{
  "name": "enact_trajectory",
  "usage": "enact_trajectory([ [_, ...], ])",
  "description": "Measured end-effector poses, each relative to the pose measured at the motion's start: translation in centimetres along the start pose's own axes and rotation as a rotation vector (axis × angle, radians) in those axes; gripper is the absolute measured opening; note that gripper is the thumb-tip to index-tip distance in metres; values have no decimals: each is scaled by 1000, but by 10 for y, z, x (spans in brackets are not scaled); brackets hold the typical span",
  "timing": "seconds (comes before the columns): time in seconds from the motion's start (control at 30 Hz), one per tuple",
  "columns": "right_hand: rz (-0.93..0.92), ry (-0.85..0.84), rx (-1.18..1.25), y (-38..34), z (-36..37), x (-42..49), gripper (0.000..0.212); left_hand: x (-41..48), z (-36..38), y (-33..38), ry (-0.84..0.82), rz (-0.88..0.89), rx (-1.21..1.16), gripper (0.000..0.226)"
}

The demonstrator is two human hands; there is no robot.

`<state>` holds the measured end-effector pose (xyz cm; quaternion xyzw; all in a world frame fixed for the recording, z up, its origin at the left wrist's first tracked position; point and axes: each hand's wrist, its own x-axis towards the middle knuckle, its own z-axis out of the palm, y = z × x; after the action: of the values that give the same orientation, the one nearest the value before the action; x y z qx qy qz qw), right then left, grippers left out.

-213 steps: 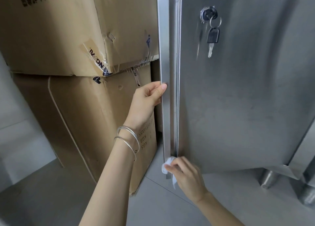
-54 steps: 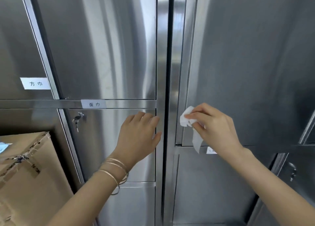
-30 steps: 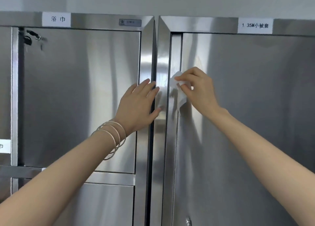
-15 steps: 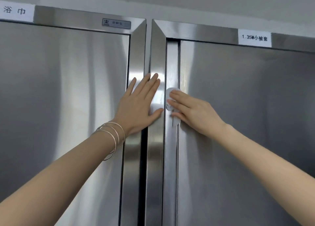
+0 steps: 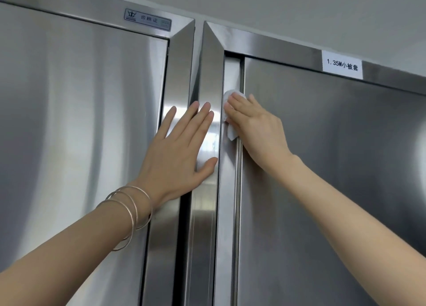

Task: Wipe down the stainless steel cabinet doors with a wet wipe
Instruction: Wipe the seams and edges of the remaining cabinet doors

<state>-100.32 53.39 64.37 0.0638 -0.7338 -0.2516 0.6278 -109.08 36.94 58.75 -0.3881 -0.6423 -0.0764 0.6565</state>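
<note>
Left grip [image 5: 177, 153]: fingers spread, flat on frame post [image 5: 208, 75] between the cabinets. Right grip [image 5: 255, 130]: fingers straight, pressing wet wipe [image 5: 231, 132] onto right cabinet door [image 5: 334, 167] left edge, near its top.

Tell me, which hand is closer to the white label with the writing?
Right. The right hand presses the wipe on the door edge, below and left of the white label; the left hand lies flat further left, on the cabinet frames.

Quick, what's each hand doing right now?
Left hand: open, fingers straight, flat against the cabinet frame.
Right hand: open, straight fingers pressing the wipe onto the door edge.
</note>
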Motion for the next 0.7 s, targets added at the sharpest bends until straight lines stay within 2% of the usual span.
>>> enact_trajectory([
  [0.2,187,-29,-125,15,-5,66,15,-1,4,-1,24,13,12,74],
  [0.37,137,59,-73,-3,2,32,26,-2,5,-1,39,11,15,73],
  [0.43,109,45,-42,1,-1,30,28,-2,4,-1,37,13,19,74],
  [0.53,110,4,-128,13,-2,53,26,-1,5,-1,39,14,16,74],
  [0.7,160,31,-199,14,-1,64,27,-2,6,-1,49,19,14,74],
])
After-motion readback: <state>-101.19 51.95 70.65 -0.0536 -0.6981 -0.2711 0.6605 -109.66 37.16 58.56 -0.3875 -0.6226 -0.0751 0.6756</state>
